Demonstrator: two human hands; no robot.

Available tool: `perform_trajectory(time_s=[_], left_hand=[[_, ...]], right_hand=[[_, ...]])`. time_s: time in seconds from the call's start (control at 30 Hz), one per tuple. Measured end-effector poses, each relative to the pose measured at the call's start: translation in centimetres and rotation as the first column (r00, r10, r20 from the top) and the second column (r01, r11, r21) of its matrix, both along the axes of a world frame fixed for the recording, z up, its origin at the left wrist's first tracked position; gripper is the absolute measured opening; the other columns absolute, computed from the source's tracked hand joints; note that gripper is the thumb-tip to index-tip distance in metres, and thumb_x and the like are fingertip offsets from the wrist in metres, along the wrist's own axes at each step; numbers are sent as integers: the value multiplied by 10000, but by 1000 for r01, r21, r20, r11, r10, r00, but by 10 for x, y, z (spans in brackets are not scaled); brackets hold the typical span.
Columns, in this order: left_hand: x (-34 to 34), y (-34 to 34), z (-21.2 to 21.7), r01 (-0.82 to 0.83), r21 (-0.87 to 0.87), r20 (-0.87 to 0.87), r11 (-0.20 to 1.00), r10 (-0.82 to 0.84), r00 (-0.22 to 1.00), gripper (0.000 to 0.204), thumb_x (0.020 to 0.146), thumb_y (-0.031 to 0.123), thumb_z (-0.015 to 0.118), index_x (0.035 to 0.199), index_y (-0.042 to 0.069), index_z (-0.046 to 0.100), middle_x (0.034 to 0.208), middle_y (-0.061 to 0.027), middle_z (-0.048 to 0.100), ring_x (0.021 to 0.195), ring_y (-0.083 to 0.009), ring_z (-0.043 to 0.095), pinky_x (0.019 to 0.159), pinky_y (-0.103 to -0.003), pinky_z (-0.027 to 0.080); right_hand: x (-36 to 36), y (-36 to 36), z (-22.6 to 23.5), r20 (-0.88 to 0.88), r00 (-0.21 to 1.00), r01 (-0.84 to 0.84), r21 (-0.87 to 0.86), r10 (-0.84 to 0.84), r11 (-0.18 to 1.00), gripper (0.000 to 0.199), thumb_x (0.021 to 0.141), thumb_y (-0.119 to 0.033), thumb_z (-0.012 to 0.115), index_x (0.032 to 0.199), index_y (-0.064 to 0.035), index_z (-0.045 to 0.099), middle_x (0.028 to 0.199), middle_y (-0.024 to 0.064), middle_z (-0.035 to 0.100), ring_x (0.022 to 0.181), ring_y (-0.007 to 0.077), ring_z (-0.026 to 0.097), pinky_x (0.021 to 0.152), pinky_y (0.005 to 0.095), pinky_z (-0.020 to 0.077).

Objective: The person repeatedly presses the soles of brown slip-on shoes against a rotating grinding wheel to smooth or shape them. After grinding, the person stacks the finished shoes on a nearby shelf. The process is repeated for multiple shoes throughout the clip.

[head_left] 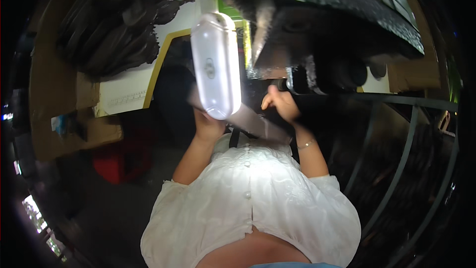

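My left hand (210,125) is partly hidden behind a glowing white oval lamp (216,64). Its fingers seem closed on a flat grey-brown strip (260,128), smeared by motion, which slants down to the right in front of my white shirt. My right hand (282,104) is raised above the strip's right part, with its fingers bent together; anything in them is too small or hidden to make out. Just beyond the right hand looms a dark machine head (322,25), its lower parts near my fingers.
Black, leathery-looking pieces (109,30) are heaped on the white worktop (126,92) at the far left. A cardboard box (89,136) and a red stool (121,161) are lower left. Metal rails (404,154) run along the right side. The lamp hangs between my head and hands.
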State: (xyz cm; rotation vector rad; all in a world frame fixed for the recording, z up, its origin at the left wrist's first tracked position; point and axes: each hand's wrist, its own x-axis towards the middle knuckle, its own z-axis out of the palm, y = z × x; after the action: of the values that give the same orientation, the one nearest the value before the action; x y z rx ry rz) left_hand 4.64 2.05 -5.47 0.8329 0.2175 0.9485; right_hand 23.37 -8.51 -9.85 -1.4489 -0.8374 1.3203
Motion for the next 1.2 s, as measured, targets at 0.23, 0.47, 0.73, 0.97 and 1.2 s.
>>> perform_trajectory(time_s=[0.23,0.47,0.73,0.97,1.2], left_hand=[[-11,4,-11,-214,-317,-165,924,168,972,747,803,618,435,1293,64,338,1285,-83,412,1187,-226,389,1004,-397,311],[-34,10,-33,-109,-211,32,971,119,992,560,841,421,528,1235,35,431,1167,-100,532,1088,-252,501,964,-394,355],[-35,16,9,322,304,-651,897,-51,757,528,660,166,707,1078,-94,516,927,-103,602,867,-149,557,784,-279,435],[15,-33,1,286,652,-599,702,245,762,574,610,-15,717,1157,28,551,1126,-156,550,958,-254,578,839,-328,446],[14,-20,0,467,569,-700,677,100,707,366,700,68,707,1049,16,608,1019,-134,614,927,-258,599,824,-313,456]], right_hand=[[1,-40,42,-282,915,-215,259,287,942,889,626,-648,659,1181,30,507,1154,145,539,1065,226,519,920,318,385],[22,-50,90,389,907,73,235,-163,969,255,693,-11,706,932,27,624,801,53,642,712,82,578,669,208,468],[30,-13,77,-318,590,796,382,-742,470,542,764,-49,671,1235,18,411,1101,79,533,991,141,517,878,268,409],[-29,-6,44,-385,835,502,242,-392,830,1059,653,-167,752,1383,-57,-7,1151,108,372,1070,205,442,844,373,462],[151,-60,76,600,130,678,527,-789,513,858,661,-220,752,1338,20,282,1280,214,395,1202,285,380,995,364,320]])
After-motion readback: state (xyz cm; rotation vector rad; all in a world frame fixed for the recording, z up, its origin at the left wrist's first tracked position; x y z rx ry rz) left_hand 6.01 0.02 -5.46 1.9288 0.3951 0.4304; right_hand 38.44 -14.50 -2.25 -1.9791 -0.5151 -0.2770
